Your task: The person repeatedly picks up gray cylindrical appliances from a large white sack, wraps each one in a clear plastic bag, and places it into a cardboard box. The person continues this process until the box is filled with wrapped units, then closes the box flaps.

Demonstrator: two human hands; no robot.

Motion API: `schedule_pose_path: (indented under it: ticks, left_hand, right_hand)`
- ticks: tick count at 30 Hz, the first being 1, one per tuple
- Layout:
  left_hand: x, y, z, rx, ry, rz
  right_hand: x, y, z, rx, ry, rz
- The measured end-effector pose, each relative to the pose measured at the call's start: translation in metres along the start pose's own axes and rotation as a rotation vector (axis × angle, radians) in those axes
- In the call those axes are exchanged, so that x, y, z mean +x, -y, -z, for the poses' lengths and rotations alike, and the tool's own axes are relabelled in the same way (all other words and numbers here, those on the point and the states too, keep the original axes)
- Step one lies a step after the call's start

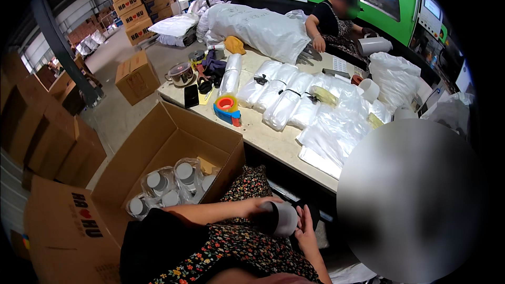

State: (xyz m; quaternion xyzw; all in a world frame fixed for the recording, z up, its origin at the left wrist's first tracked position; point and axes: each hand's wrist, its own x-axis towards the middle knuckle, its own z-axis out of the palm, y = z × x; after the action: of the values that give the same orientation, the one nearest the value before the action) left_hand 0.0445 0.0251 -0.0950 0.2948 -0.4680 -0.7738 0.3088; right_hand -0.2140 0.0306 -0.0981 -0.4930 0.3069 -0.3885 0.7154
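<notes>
In front of my lap is a smooth grey cylindrical container (287, 219), tilted, with a dark side facing left. My left hand (264, 206) reaches in from the left and grips it; motion blurs its fingers. My right hand (305, 227) has its fingers bent against the container's right side. A black thing (314, 214) shows just behind those fingers, too dark to make out. Left of my arms stands an open cardboard box (173, 131), where several grey-lidded containers (171, 183) in clear plastic bags stand upright.
On the table (268, 139) lie bundled clear plastic bags (286, 94), a tape dispenser (227, 110), a black phone (191, 95) and a lidded pot (180, 73). Across it a co-worker (336, 21) handles another grey cylinder (374, 46). A blurred round patch covers the lower right.
</notes>
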Motion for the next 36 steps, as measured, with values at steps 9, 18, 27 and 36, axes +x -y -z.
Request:
schedule_pose_path:
  ticks: [9,18,27,36]
  left_hand:
    - [0.012,0.021,0.008,0.242,-0.21,-0.072]
    - [-0.012,-0.062,0.082,1.459,-0.973,-0.272]
    - [-0.004,-0.048,0.089,1.412,-0.993,0.188]
    - [-0.001,-0.047,0.098,1.413,-1.016,0.126]
  right_hand:
    - [0.042,0.025,-0.019,0.142,0.162,-0.126]
    - [0.118,0.082,0.077,-1.603,-0.376,0.157]
    - [0.135,0.043,0.095,-1.72,-0.486,0.24]
    - [0.132,0.04,0.101,-1.696,-0.546,0.311]
